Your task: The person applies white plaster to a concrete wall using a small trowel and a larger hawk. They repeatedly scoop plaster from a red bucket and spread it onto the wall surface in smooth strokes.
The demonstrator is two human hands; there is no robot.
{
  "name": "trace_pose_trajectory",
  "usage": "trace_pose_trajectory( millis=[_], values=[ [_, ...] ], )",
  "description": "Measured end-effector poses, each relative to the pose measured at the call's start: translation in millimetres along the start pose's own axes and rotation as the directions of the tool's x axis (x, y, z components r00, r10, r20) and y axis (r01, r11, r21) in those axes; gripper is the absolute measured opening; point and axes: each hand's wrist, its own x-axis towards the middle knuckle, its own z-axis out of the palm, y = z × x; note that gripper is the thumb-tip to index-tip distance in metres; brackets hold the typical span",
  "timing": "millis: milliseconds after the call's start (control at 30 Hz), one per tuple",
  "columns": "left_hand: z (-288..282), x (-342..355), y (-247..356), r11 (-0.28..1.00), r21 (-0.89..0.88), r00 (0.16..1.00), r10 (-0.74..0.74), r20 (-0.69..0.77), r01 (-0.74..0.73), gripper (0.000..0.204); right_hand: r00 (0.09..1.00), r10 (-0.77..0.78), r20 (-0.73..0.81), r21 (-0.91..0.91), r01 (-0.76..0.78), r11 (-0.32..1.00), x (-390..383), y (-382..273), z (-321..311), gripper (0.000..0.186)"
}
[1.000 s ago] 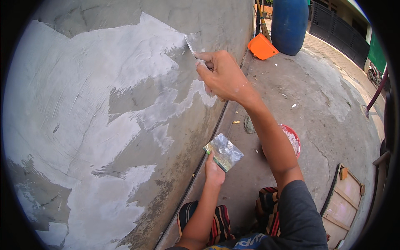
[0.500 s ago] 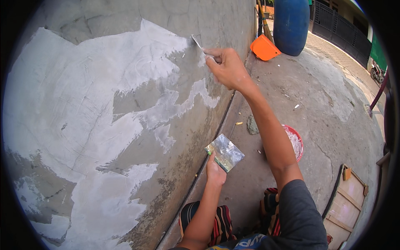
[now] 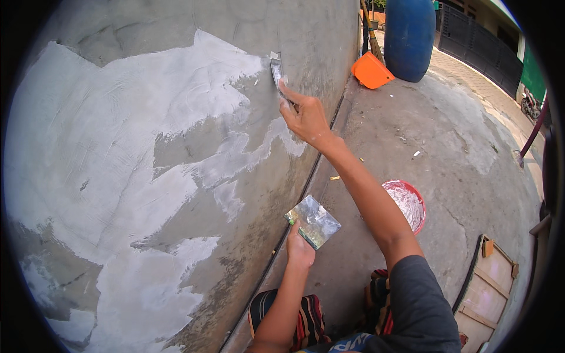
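My right hand [image 3: 303, 115] is closed round a narrow scraper [image 3: 275, 67], whose blade is at the grey wall [image 3: 94, 29] by the right edge of a broad patch of white filler [image 3: 118, 106]. Below, my left hand [image 3: 300, 250] grips a flat square board [image 3: 312, 222] with a mottled surface and some pale paste on it, thumb on top. A red bucket [image 3: 403, 206] of white paste sits on the ground to the right of the board, partly behind my right forearm.
An orange dustpan [image 3: 372, 72], a broom [image 3: 374, 41] and a blue drum [image 3: 409, 35] stand at the wall's far end. A wooden-framed panel [image 3: 485, 294] lies lower right. A purple pole [image 3: 532, 135], motorbike [image 3: 532, 106] and dark gate [image 3: 477, 53] are at the far right.
My right hand has moved slightly down and turned, so the scraper now stands more upright. The board in my left hand has shifted a little, and more of the bucket shows.
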Motion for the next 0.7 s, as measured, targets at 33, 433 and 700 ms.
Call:
trace_pose_trajectory(
  millis=[33,433,700],
  values=[
    [0.0,0.4,-0.8,1.0,-0.001,1.0,-0.009,-0.007,0.009,0.044,0.998,-0.055,0.001,0.003,0.055,0.998,-7.2,1.9,3.2,0.039],
    [-7.2,12.1,-6.9,1.0,0.005,1.0,0.009,0.011,-0.009,0.045,0.989,-0.033,0.141,0.042,0.028,0.999,30.9,-1.1,-50.9,0.037],
    [-12.8,10.9,-4.8,1.0,-0.016,1.0,-0.006,0.027,0.006,0.045,0.938,-0.042,0.343,-0.115,0.086,0.99,18.4,-6.2,-67.1,0.037]
  ],
)
